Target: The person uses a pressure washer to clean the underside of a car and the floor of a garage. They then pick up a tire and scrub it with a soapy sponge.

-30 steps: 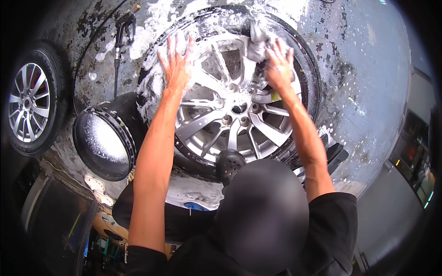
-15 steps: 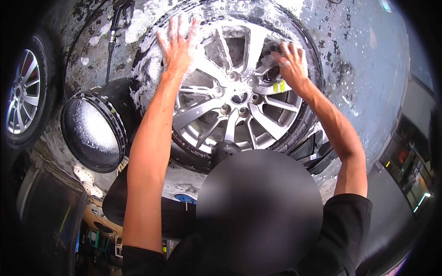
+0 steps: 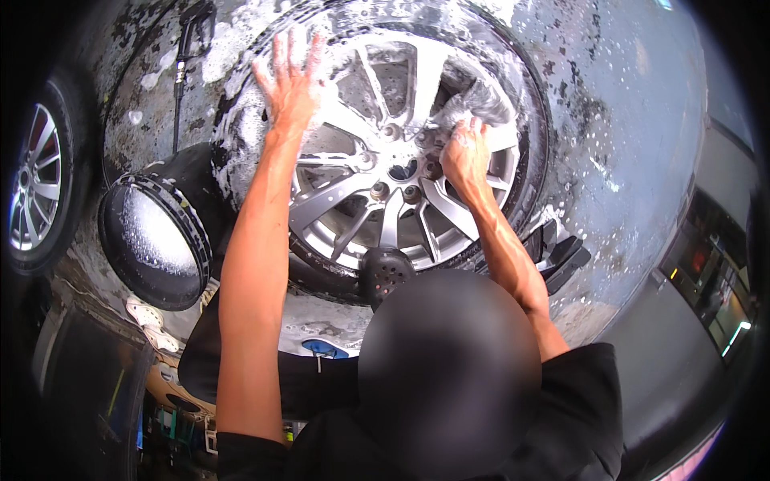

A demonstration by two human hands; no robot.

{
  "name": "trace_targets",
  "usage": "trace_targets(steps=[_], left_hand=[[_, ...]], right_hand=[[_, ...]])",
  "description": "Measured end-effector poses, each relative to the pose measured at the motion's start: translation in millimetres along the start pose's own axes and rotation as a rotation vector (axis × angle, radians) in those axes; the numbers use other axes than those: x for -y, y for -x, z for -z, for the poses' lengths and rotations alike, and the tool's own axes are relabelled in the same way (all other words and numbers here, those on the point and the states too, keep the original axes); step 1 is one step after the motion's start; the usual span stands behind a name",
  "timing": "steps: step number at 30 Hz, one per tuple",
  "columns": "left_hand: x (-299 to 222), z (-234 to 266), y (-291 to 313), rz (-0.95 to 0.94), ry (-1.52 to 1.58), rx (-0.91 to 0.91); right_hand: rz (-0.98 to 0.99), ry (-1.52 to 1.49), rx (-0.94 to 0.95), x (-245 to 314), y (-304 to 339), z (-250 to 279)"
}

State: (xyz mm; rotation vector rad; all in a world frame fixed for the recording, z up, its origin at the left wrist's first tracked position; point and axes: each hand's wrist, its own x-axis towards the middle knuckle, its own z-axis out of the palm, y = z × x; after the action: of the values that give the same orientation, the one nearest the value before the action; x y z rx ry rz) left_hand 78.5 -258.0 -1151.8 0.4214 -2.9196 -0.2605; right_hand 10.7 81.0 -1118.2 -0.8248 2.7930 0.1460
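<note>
A silver alloy wheel (image 3: 377, 200) with its soapy black tyre lies flat on the wet concrete in the middle of the view. My left hand (image 3: 289, 80) rests spread flat on the foamy upper-left part of the wheel, holding nothing. My right hand (image 3: 464, 154) is closed on a grey wash mitt (image 3: 481, 103) and presses it against the spokes on the upper-right side, close to the hub. Foam covers the rim's top edge.
A black bucket (image 3: 156, 232) with sudsy water stands left of the wheel. A pressure-washer lance (image 3: 186, 56) lies at the upper left. A second wheel (image 3: 36, 188) lies at the far left. A black object (image 3: 561, 256) sits by the wheel's lower right.
My right hand has slid the mitt from the tyre's upper-right edge inward to the spokes near the hub. My left hand stays on the upper-left of the wheel. The view has shifted closer.
</note>
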Motion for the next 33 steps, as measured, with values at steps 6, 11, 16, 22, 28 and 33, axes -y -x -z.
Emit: trace_targets(steps=[6, 11, 16, 22, 28, 33], left_hand=[[9.7, -6.1, 3.7, -0.035, -0.037, -0.015], [5.7, -5.8, -2.3, -0.050, 0.001, -0.021], [9.6, -5.2, 7.1, -0.034, -0.011, -0.023], [10.6, -9.7, -1.7, -0.106, 0.029, -0.088], [9.7, -8.3, 4.3, -0.058, -0.007, -0.055], [9.3, -9.9, 2.3, -0.062, -0.005, -0.066]], right_hand=[[-0.053, -0.252, -0.002, -29.8, -29.8, 101.0], [0.362, 0.065, -0.122, -83.6, -38.0, 73.4], [0.265, 0.446, 0.343, -100.3, -26.3, 78.0], [0.540, 0.661, 0.085, -119.6, -54.1, 36.4], [0.142, 0.226, 0.008, -133.8, 45.6, 37.1], [0.115, 0.237, 0.231, -128.9, 100.0, 31.3]])
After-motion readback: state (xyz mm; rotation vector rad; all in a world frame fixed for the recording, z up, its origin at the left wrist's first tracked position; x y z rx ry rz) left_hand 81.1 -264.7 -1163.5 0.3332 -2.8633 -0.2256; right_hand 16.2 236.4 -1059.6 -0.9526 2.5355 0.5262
